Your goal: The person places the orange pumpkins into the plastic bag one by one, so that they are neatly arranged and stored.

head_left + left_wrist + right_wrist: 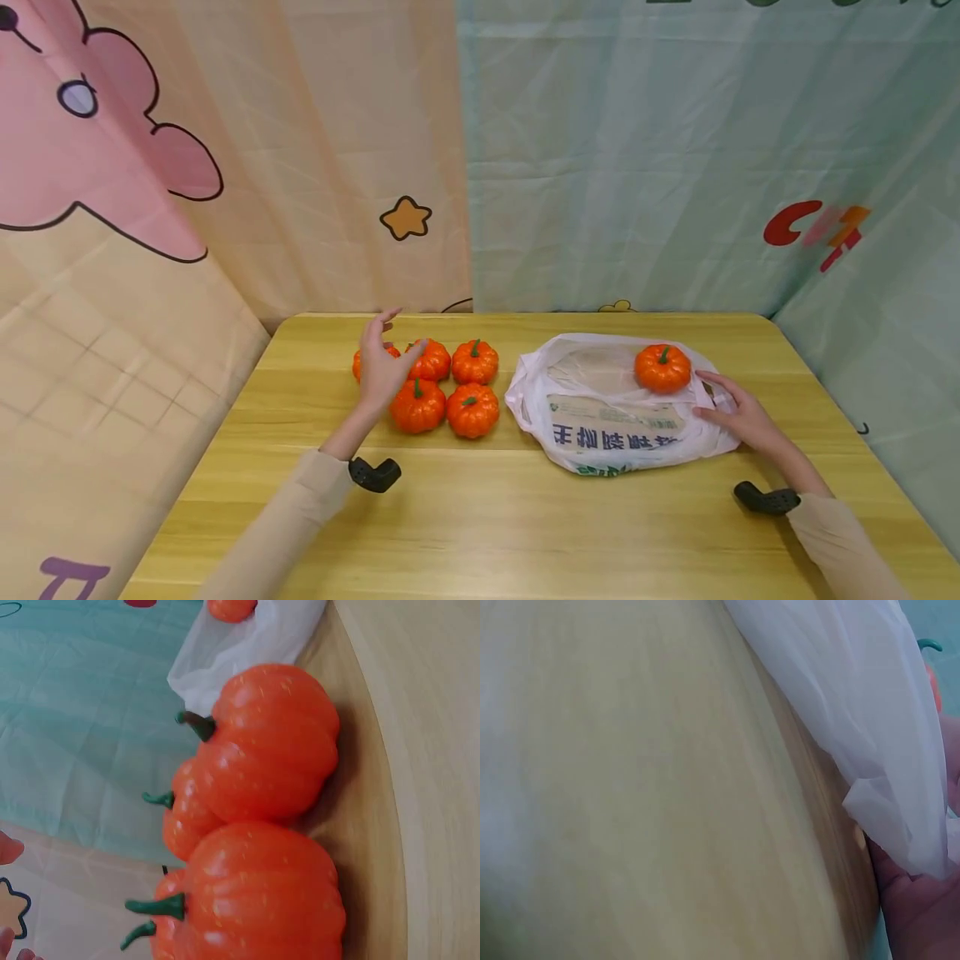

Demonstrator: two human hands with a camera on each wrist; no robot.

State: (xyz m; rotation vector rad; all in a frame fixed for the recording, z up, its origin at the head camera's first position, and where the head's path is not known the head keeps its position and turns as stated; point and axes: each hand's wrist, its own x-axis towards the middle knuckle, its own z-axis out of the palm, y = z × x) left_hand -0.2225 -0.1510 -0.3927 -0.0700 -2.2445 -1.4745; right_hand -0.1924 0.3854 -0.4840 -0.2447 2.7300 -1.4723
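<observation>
Several small orange pumpkins with green stems sit in two rows on the table, the front right one (472, 410) among them. My left hand (385, 365) is over the left end of the group, thumb and fingers spread apart, holding nothing. It partly hides the leftmost pumpkin (358, 365). At the right, a white plastic bag (536, 400) with printed lettering lies flat, its mouth spread, and another pumpkin (662, 369) is at its far right part. My right hand (746, 421) holds the bag's right edge between thumb and fingers, with white film (892, 817) bunched at the palm.
The wooden table (480, 525) has rounded far corners. Patterned cloth (660, 183) hangs right behind it and along both sides. Black straps or devices sit at both wrists, the left one (375, 475) above the table's near part.
</observation>
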